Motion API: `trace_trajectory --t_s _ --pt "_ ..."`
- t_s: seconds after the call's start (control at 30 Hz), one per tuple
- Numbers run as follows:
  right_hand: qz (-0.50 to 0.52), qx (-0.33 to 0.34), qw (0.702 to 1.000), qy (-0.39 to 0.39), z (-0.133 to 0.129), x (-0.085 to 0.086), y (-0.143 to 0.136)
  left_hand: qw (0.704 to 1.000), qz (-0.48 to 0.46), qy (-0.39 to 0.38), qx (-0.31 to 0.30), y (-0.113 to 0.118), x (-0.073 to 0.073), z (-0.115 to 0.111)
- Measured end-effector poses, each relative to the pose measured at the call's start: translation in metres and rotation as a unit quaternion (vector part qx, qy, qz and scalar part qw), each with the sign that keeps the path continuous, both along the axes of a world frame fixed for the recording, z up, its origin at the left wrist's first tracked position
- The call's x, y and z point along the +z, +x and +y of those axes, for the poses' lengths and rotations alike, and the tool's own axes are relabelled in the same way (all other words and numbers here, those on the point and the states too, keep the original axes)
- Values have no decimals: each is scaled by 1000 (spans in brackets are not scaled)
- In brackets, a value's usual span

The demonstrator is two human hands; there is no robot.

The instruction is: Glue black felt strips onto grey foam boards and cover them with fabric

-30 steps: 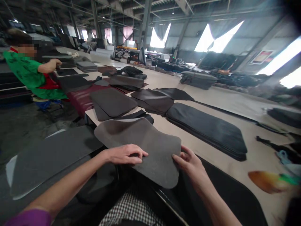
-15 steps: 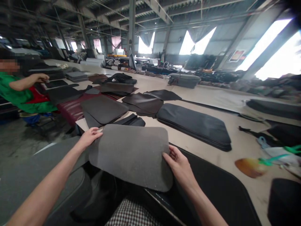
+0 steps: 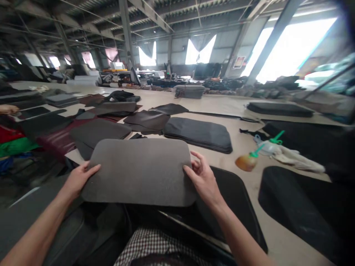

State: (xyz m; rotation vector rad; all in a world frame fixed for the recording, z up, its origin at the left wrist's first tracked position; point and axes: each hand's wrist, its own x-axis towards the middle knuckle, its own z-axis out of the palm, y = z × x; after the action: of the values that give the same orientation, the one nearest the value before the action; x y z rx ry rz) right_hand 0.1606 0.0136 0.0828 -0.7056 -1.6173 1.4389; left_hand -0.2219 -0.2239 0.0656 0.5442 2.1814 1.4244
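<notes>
A grey panel with rounded corners [image 3: 138, 173] is held up in front of me, over the table's near edge. My left hand [image 3: 80, 179] grips its left side, thumb on the face and the other fingers hidden behind. On the right side, my right hand [image 3: 201, 177] pinches the edge with the thumb in front and fingers bent behind. Below and to the right lies a black panel with a raised rim [image 3: 233, 195], partly covered by my right arm. Beyond the grey panel sits a stack of dark rounded panels [image 3: 196, 133].
Dark flat pieces [image 3: 100, 131] lie at the left on the table [image 3: 219, 162]. To the right are a bottle of amber liquid with a green nozzle [image 3: 246, 162], a whitish cloth [image 3: 296, 159] and a large black panel [image 3: 291, 203]. Another person's hand [image 3: 8, 109] shows at far left.
My view has turned right, so the table's things sit further left. The grey panel is now more level, and my left hand has shifted lower along its left side.
</notes>
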Motion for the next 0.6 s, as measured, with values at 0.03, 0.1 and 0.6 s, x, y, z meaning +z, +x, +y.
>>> trace_trajectory --t_s 0.03,0.1,0.6 --pt "-1 -19 1000 16 2 6 13 1000 19 -2 -21 10 14 5" --pt "-15 -59 997 53 9 14 45 997 60 -27 -49 28 38 21" --pt "-232 -144 962 13 0 -48 226 922 209 -168 -280 114 -15 150"
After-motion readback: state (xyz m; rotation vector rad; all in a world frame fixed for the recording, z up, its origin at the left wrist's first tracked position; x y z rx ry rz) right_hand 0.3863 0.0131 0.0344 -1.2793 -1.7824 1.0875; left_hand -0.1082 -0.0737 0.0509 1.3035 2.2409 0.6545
